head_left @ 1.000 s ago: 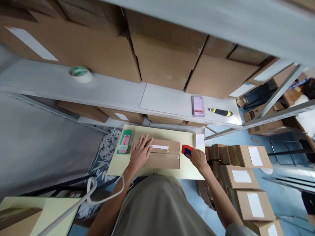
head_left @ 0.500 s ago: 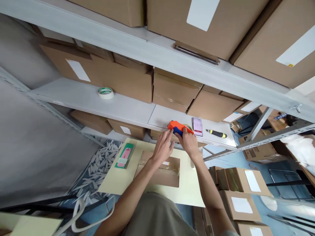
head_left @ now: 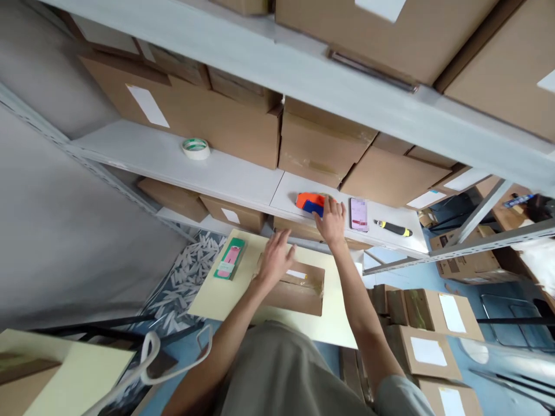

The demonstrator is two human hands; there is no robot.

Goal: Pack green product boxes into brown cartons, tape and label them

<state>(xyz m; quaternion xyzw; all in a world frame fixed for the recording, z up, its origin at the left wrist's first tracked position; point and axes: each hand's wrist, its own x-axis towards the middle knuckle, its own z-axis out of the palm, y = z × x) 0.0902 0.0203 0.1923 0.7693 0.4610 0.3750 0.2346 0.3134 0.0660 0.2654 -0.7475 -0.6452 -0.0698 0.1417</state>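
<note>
An orange and blue tape dispenser [head_left: 309,202] lies on the white shelf in front of me. My right hand [head_left: 332,222] reaches up to its right end, with the fingers curled over that end and partly hiding it. My left hand [head_left: 275,257] is apart from the dispenser, over the far left part of a taped cardboard box [head_left: 299,294]. Its fingers are spread and nothing is in them. The box, bearing a small white label, lies on a pale yellow tabletop [head_left: 340,315]. Left of it on the tabletop is a green package with a pink item [head_left: 229,260].
Beside the dispenser lie a phone [head_left: 358,215] and a yellow-black cutter [head_left: 393,228]. A tape roll [head_left: 195,148] sits farther left on the shelf. Cardboard boxes [head_left: 323,141] line its back. A metal shelf beam [head_left: 269,55] crosses above. Stacked boxes [head_left: 422,349] stand right.
My left hand has left the dispenser and come down and left toward the box, opening. My right hand stays at the dispenser, which now lies flatter on the shelf. The view has shifted slightly.
</note>
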